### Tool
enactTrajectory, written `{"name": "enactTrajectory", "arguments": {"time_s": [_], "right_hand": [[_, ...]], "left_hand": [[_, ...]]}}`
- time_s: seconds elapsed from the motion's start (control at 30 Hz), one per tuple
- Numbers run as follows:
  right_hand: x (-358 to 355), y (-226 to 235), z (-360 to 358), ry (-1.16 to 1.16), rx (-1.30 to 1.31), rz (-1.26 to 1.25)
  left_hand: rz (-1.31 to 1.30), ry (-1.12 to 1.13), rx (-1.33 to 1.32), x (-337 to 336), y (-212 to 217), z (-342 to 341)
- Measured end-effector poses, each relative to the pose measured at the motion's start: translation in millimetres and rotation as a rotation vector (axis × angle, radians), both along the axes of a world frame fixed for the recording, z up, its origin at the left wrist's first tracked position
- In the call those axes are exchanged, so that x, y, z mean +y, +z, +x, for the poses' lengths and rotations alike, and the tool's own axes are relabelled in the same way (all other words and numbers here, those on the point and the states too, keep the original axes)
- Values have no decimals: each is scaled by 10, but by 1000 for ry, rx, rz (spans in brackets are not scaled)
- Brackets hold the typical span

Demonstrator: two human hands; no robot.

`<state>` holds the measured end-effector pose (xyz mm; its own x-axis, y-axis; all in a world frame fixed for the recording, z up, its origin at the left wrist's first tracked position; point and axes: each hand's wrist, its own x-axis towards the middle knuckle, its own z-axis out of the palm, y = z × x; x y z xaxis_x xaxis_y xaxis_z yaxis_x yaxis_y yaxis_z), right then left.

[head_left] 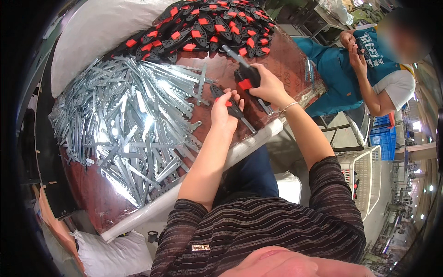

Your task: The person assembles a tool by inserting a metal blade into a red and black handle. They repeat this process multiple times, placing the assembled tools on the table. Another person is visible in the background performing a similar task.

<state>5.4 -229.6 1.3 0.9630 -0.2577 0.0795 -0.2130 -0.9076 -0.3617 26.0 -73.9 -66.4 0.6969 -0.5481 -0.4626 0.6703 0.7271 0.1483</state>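
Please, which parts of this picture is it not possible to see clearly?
Head view only:
- Black-and-red part in the left hand: fingers hide its middle.
- Black tool in the right hand: the grip is covered.
- Metal strip pile: glare hides the shapes.
- Co-worker's hands: what they hold is too small.

Left grip (224, 111) and right grip (267, 85) both clenched.
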Motion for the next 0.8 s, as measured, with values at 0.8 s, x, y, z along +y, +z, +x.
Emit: {"name": "enactTrajectory", "arguments": {"time_s": [0.8], "right_hand": [[236,60,-473,43,-194,1340]], "left_hand": [[-128,-169,-198,20,88,-36]]}}
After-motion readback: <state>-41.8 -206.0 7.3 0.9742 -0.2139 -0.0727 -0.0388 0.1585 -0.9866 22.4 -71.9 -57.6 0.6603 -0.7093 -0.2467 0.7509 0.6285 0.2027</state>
